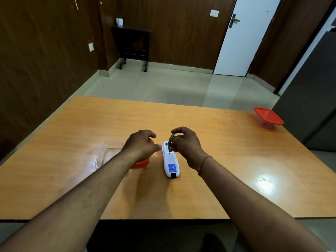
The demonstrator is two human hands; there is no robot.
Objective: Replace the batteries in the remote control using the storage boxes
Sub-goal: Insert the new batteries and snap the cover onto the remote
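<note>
A white remote control (170,163) lies face down in the middle of the orange table (227,160), its battery compartment open at the far end. My right hand (185,142) pinches a dark battery (171,140), tilted with its lower end in the compartment. My left hand (142,143) hovers just left of the remote's far end, fingers curled, thumb and forefinger close together; whether it holds anything is unclear. An open clear storage box (107,153) stands to the left, and its red lid (141,163) lies partly under my left wrist.
A second clear box with a red lid (267,117) stands shut at the table's far right corner. A dark cabinet rises just beyond that corner. Tiled floor, a small dark side table and a white door lie past the far edge.
</note>
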